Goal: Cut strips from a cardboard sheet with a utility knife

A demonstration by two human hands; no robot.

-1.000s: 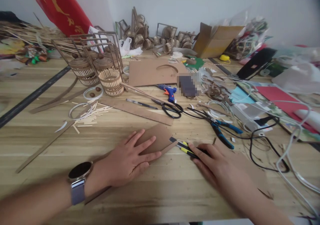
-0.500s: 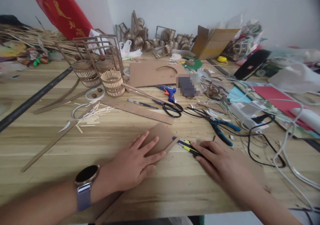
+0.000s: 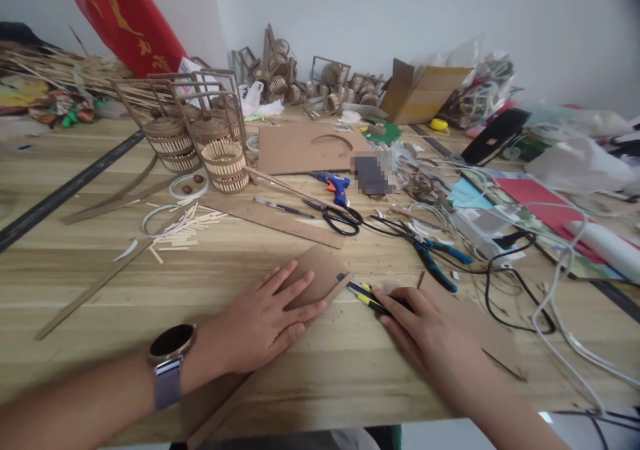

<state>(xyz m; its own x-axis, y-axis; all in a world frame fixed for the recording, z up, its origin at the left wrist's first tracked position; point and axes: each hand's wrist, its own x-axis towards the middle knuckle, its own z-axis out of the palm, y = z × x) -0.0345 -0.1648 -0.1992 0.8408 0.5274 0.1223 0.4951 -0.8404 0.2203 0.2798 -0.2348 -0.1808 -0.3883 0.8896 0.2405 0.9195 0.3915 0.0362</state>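
My left hand (image 3: 273,313) lies flat with its fingers spread on a strip of brown cardboard (image 3: 316,273), pressing it to the wooden table. My right hand (image 3: 425,327) grips a yellow and black utility knife (image 3: 369,298). The knife's blade lies at the far end of the cardboard, where a thin sliver (image 3: 340,289) runs along the near edge. Part of the strip is hidden under my left hand and forearm. Another cardboard piece (image 3: 473,320) lies beside and partly under my right hand.
Scissors (image 3: 343,221), blue-handled pliers (image 3: 435,263), a pen (image 3: 284,208) and a blue glue gun (image 3: 336,187) lie beyond my hands. Small slatted buckets (image 3: 226,167) stand at the left, near thin wooden sticks (image 3: 187,227). White cables (image 3: 543,303) trail along the right.
The knife and my right hand have shifted slightly left in view, with the blade a little farther across the cardboard's end. My left hand stays pressed on the strip; the whole view has shifted slightly.
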